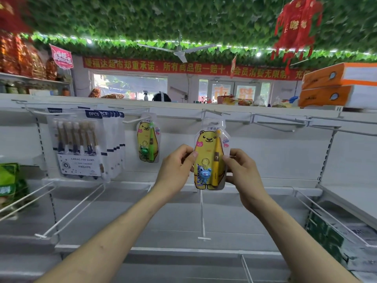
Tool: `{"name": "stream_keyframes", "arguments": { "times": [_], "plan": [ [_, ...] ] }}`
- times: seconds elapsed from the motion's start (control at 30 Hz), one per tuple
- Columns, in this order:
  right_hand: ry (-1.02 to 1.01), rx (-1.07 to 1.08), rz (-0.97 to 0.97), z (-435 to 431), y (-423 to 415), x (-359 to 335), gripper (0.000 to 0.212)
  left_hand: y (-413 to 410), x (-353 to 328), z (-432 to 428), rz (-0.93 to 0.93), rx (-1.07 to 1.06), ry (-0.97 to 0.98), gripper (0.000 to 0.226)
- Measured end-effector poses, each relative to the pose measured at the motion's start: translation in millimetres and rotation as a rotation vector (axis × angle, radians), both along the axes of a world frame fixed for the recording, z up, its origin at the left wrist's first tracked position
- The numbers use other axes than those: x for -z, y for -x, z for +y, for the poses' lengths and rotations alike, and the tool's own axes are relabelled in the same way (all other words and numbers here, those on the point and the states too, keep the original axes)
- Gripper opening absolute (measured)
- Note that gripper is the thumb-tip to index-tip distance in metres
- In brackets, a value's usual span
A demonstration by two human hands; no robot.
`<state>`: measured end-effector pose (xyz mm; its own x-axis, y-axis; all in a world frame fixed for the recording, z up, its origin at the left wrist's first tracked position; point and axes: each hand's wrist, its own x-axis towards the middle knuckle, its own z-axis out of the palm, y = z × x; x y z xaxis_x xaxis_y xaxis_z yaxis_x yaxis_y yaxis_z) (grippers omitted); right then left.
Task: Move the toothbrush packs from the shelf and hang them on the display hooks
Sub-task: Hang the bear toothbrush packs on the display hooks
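A yellow bear-shaped toothbrush pack with a yellow brush and a blue frog charm is held upright in front of the white back panel. My left hand pinches its left edge and my right hand pinches its right edge. The pack's top reaches a white display hook; I cannot tell whether the hook passes through its hole. A second bear pack, with a green brush, hangs on the hook to the left. Several 6-piece toothbrush packs hang on hooks at far left.
Bare white hooks stick out along the rail to the right. Below lies a white shelf with wire dividers. Green bags sit at the left, orange tissue boxes on top at the right, dark green boxes lower right.
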<state>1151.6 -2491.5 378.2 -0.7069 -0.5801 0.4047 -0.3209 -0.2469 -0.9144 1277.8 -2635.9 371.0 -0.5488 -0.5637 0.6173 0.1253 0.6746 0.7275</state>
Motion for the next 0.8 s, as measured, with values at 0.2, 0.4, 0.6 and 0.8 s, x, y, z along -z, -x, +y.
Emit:
{"name": "stream_keyframes", "arguments": {
  "times": [0.2,0.4,0.6,0.8],
  "plan": [
    [-0.107,0.021,0.043,-48,42,-8,0.016,41,-8,-43,-0.13,-0.145,0.049,0.02],
    [-0.213,0.054,0.089,-93,82,-16,0.016,78,-12,-79,-0.172,-0.18,-0.021,0.018],
    [-0.27,0.101,0.12,-110,100,-19,0.016,94,-12,-91,-0.184,-0.188,-0.014,0.018],
    [-0.322,0.076,0.106,-115,103,-21,0.018,100,-13,-95,-0.176,-0.208,-0.02,0.017]
  ]
}}
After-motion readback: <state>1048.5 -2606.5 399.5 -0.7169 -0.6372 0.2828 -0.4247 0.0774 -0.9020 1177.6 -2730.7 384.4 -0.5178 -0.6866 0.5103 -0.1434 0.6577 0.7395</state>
